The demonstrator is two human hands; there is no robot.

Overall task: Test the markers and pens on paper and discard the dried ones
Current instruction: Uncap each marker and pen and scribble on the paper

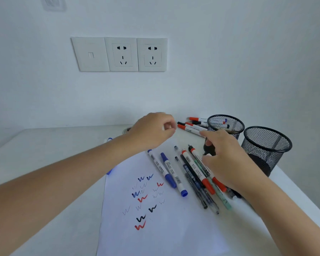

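Mix-up risk is judged highest here: tested pens and markers are piled tight on the right edge of the paper (155, 228), overlapping each other, so a dried one could be confused with a working one if the pile is nudged by the right hand (227, 159). Round barrels could also be rolled off the bench (44, 172) or under the near mesh cup (266, 146). The right hand is laid over the pile, fingers loosely spread, thumb and forefinger seemingly closed on a small dark object near the far mesh cup (225, 124); whether a cap or marker end is pinched cannot be told. The left hand (153, 130) is held above the bench beyond the paper, fingers curled together; nothing is clearly seen in it, motion blur noted. Two blue markers (167, 171) are lain side by side on the paper, just left of the red-capped markers (198, 170). More red and black markers (192, 124) are left behind, by the wall. A few items are seen inside the far cup. The paper is covered with blue, red, black squiggles, several faint.
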